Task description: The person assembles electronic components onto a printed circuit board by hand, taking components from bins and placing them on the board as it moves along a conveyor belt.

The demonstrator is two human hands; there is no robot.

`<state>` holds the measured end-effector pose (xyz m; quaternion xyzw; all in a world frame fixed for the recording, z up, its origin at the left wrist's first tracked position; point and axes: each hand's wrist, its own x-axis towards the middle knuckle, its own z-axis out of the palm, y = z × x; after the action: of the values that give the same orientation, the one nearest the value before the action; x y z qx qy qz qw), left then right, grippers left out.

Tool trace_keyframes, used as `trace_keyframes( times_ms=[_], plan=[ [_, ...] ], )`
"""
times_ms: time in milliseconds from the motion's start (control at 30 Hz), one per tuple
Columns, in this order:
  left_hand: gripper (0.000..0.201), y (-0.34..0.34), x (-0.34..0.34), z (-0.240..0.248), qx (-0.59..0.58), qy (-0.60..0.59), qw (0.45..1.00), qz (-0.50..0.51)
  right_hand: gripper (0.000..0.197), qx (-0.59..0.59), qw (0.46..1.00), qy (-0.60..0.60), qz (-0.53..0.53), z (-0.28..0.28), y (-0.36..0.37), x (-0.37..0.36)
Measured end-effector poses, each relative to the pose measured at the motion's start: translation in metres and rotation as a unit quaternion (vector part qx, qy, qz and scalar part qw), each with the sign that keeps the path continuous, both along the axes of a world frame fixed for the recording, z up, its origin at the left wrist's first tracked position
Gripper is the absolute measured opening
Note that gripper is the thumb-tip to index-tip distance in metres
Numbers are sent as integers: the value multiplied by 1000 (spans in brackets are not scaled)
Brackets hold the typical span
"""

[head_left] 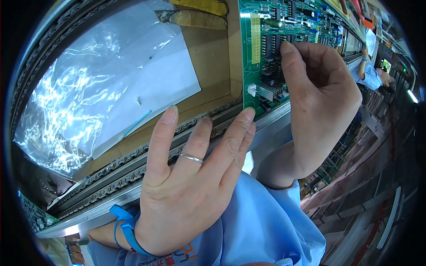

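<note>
A green circuit board (249,95) with many parts lies at the upper middle, across the conveyor rails. Over its components bends my right hand (321,84), thumb and fingers closed in a pinch near a black chip (267,45). Anything between those fingertips is hidden. My left hand (191,190) is open, fingers spread, wearing a ring and a blue wrist strap (128,228). One of its fingertips is at the board's near left corner; the others are over the rail. A white connector (252,90) and a metal heat sink (266,92) sit near that corner.
Left of the board, a cardboard tray (213,66) holds white paper (177,80), a clear plastic bag (75,106) and a thin teal strip (136,123). Yellow-taped tool handles (199,18) lie at its far side. Chain rails (128,170) run along the near edge. Another person (372,75) works far right.
</note>
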<state>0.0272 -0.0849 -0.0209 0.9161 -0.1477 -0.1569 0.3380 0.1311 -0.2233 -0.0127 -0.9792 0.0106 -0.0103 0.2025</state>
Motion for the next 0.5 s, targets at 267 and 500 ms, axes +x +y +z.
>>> trace_keyframes(
  times_ms=[267, 500],
  plan=[
    [61, 0, -1, 2, 5, 3, 1000, 7, 12, 11, 1000, -4, 10, -1, 0, 2],
    [63, 1, 0, 1, 5, 1, 1000, -10, 11, 19, 999, -23, -16, -6, 0, -3]
  ],
)
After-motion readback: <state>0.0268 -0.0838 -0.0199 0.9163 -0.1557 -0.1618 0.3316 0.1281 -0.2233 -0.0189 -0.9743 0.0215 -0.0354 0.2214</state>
